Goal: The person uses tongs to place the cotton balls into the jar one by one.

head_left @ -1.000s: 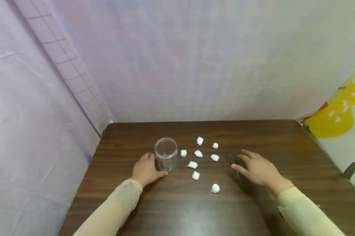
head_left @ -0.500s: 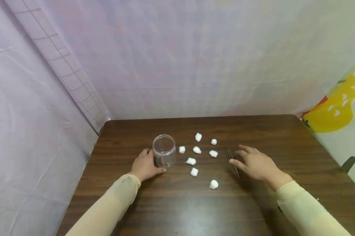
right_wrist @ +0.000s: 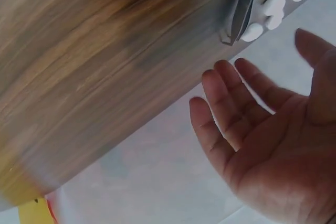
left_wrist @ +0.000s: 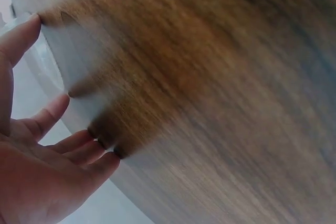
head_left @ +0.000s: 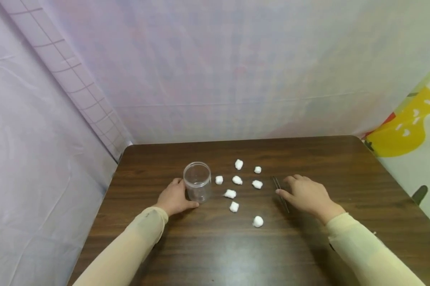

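A clear, lidless jar (head_left: 200, 192) stands upright at the left of the group on the table. My left hand (head_left: 173, 198) lies at its left side, thumb in front and fingers behind; in the left wrist view the fingertips of the left hand (left_wrist: 58, 166) are spread at the tabletop. Several white cotton balls (head_left: 237, 180) are scattered to the right of the jar. Slim metal tweezers (head_left: 285, 204) lie beyond them, also seen as dark tweezers (right_wrist: 244, 9) in the right wrist view. Above and right of them hovers my right hand (head_left: 308, 195), fingers loosely bent, nothing held.
The brown wood-grain table (head_left: 200, 254) has rounded far corners. Pale curtains (head_left: 215, 71) hang behind it and along the left. A wall with a yellow print (head_left: 402, 133) stands on the right. One cotton ball (head_left: 258, 221) lies nearer the front than the others.
The head view has shifted slightly, moving the whole scene a little up and left. My right hand's fingers have drawn in slightly toward the tweezers. The left hand stays by the jar.
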Demonstrator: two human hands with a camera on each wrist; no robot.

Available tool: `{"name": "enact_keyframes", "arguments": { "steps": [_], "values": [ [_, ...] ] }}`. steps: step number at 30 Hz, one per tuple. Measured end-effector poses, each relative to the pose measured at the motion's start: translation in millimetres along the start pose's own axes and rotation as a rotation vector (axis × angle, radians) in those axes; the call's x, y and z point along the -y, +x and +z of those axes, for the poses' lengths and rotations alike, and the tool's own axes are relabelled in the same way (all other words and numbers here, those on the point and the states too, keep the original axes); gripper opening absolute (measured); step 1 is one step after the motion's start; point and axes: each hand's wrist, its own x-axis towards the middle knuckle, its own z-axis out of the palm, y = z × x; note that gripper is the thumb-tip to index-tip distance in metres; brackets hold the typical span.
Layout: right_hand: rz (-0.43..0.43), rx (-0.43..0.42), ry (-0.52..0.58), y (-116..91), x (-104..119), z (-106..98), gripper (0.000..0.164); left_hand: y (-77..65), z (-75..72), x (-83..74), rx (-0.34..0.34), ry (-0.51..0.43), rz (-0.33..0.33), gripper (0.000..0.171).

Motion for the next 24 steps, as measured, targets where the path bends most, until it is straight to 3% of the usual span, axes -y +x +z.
{"name": "enact_keyframes", "arguments": {
  "steps": [11,24],
  "values": [
    [0.158,0.153,0.056,21.2,14.3,2.1,0.044,0.4,-0.8,1.9,-0.001,0.005,0.014,0.091],
    [0.172,0.075,0.072,32.5,21.0,17.8,0.025,0.3,-2.6,1.8,0.01,0.005,0.03,0.088]
  ]
}}
